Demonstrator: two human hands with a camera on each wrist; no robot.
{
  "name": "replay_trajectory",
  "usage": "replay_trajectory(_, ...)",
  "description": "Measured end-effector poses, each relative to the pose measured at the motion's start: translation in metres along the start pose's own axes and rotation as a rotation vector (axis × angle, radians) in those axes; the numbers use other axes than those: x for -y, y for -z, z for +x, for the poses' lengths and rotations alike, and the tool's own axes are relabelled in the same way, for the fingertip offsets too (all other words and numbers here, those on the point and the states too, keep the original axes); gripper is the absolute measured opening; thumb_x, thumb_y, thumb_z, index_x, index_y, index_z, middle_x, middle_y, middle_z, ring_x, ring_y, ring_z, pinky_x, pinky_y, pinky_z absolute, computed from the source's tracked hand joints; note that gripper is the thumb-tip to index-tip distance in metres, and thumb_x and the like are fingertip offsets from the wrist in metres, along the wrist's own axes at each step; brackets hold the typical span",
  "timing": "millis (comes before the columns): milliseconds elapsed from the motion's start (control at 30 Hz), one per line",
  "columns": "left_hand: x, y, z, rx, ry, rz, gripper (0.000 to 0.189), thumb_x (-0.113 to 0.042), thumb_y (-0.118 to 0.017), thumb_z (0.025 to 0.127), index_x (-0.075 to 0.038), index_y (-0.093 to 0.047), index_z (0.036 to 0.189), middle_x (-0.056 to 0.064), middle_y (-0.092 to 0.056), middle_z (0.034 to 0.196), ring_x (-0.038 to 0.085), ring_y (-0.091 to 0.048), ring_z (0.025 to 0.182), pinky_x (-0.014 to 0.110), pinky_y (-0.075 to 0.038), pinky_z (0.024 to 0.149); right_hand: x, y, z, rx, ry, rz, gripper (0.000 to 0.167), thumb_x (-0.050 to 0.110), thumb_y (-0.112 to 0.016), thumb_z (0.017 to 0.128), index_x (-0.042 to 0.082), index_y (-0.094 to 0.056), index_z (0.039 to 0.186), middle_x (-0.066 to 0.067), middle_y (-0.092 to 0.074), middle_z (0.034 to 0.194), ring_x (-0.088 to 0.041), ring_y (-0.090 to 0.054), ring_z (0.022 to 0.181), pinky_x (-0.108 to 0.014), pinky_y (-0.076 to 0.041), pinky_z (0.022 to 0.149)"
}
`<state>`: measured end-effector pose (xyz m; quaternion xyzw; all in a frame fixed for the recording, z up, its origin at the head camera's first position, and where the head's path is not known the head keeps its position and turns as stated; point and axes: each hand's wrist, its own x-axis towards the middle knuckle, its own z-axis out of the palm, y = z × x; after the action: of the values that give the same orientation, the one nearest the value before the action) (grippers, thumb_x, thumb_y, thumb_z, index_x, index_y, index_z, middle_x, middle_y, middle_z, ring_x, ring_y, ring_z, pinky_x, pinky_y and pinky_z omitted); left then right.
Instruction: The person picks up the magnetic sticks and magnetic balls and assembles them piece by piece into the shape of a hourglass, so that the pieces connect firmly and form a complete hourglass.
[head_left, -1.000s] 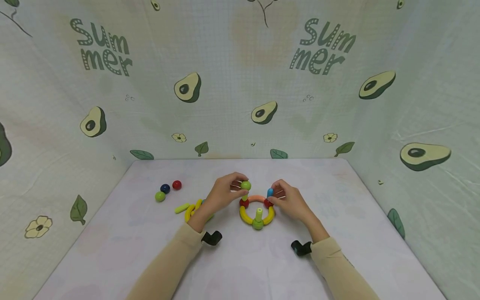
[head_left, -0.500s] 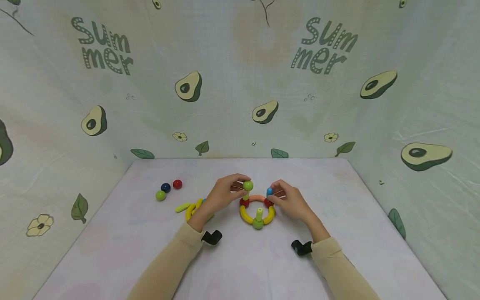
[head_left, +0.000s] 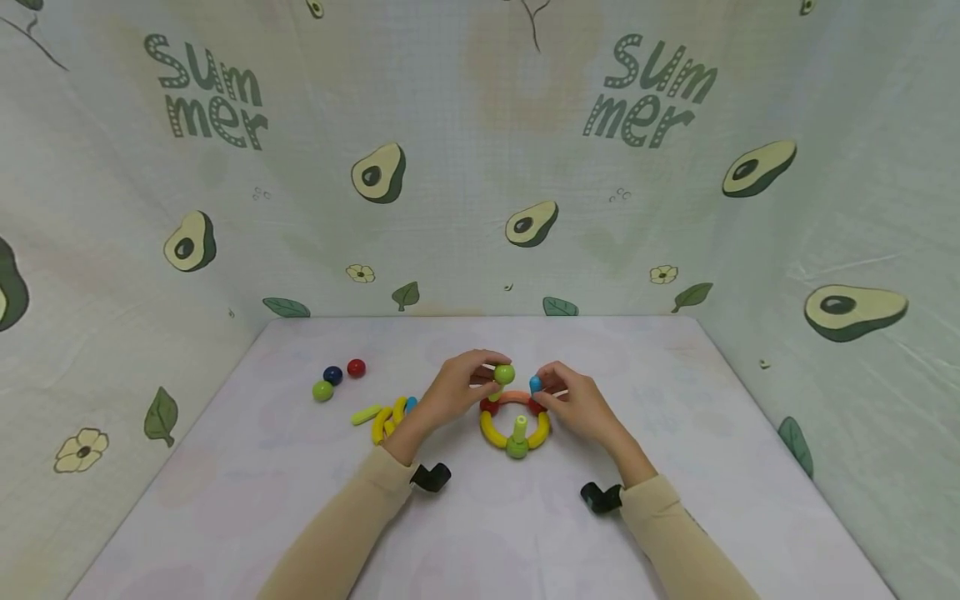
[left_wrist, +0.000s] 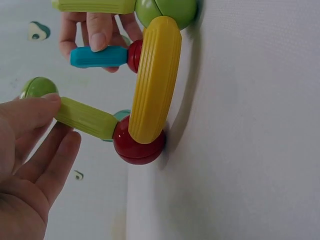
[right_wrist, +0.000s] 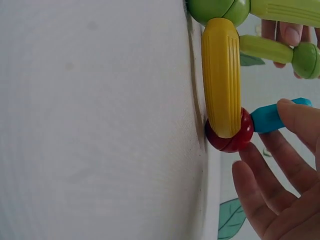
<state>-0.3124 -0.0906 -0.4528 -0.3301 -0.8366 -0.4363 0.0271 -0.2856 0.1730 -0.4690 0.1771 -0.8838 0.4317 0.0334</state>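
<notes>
Near the centre of the frame, on the bench (head_left: pixel 517 533), lies the ring of rods and balls (head_left: pixel 491 433), and the widest risk is to that whole: with the left grip (head_left: pixel 460 387) and right grip (head_left: pixel 577 404) both on pieces rising from it, an uneven pull could drag it askew or lift one side. Next come the rods: the light-green rod (left_wrist: pixel 86 118) leans to the right over the left red ball (left_wrist: pixel 131 148), and too steep a tilt could unseat it there; the blue rod (right_wrist: pixel 268 119), more nearly upright on the right red ball (right_wrist: pixel 245 134), could twist loose if squeezed sideways. Smallest, the green ball (head_left: pixel 504 374) could come off the rod's tip should the pinch slip on its round surface.

As to position, the ring sits between and slightly below the two grips in the head view. The left grip, just left of centre, pinches the green ball at the light-green rod's upper end; how firmly ball and rod are joined, I cannot tell. The right grip, right of centre, pinches the blue rod's upper part, the right red ball just below.
</notes>
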Motion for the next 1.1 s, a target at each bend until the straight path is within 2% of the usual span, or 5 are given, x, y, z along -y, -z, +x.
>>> replay_trajectory(300, 0.0, -0.008, 0.003, 0.013, -0.011, 0.021, 0.042, -0.005, -0.073, 0.101, -0.017, -0.067, 0.14, -0.001, -0.069, 0.133, 0.016, -0.071, 0.115, 0.025, -0.059, 0.098, 0.005, -0.002, 0.0, 0.006, 0.016, -0.018, 0.022, 0.015, -0.076, 0.1, 0.018, -0.066, 0.12, -0.003, -0.077, 0.11, -0.024, -0.072, 0.106, -0.045, -0.063, 0.092)
replay_trajectory(600, -0.001, -0.013, 0.004, 0.007, -0.025, 0.042, 0.042, -0.004, -0.073, 0.1, -0.012, -0.066, 0.141, 0.001, -0.07, 0.134, 0.017, -0.072, 0.113, 0.025, -0.059, 0.095, 0.007, -0.004, 0.0, 0.014, 0.02, -0.02, 0.022, 0.015, -0.076, 0.1, 0.017, -0.068, 0.12, -0.003, -0.078, 0.11, -0.025, -0.073, 0.106, -0.044, -0.063, 0.09)
replay_trajectory(733, 0.0, -0.016, 0.006, 0.001, -0.012, 0.044, 0.04, -0.005, -0.073, 0.1, -0.01, -0.066, 0.139, -0.001, -0.071, 0.132, 0.015, -0.072, 0.113, 0.023, -0.059, 0.095, 0.007, -0.004, 0.0, 0.016, 0.021, -0.019, 0.022, 0.015, -0.076, 0.1, 0.017, -0.068, 0.12, -0.002, -0.078, 0.11, -0.024, -0.073, 0.106, -0.043, -0.063, 0.089)
replay_trajectory(933, -0.001, -0.017, 0.005, -0.011, 0.013, 0.047, 0.037, -0.008, -0.075, 0.1, -0.017, -0.067, 0.135, -0.004, -0.071, 0.129, 0.013, -0.072, 0.113, 0.023, -0.058, 0.095, 0.006, -0.005, 0.0, 0.008, 0.025, -0.029, 0.024, 0.014, -0.077, 0.099, 0.016, -0.069, 0.122, -0.003, -0.078, 0.111, -0.025, -0.073, 0.105, -0.043, -0.063, 0.089)
replay_trajectory(1100, -0.003, -0.016, 0.006, -0.008, 0.018, 0.03, 0.037, -0.007, -0.074, 0.1, -0.016, -0.067, 0.135, -0.003, -0.072, 0.128, 0.014, -0.072, 0.113, 0.024, -0.059, 0.096, 0.008, -0.007, 0.001, -0.011, 0.027, -0.044, 0.024, 0.013, -0.078, 0.098, 0.015, -0.069, 0.12, -0.005, -0.078, 0.109, -0.025, -0.074, 0.103, -0.041, -0.064, 0.087)
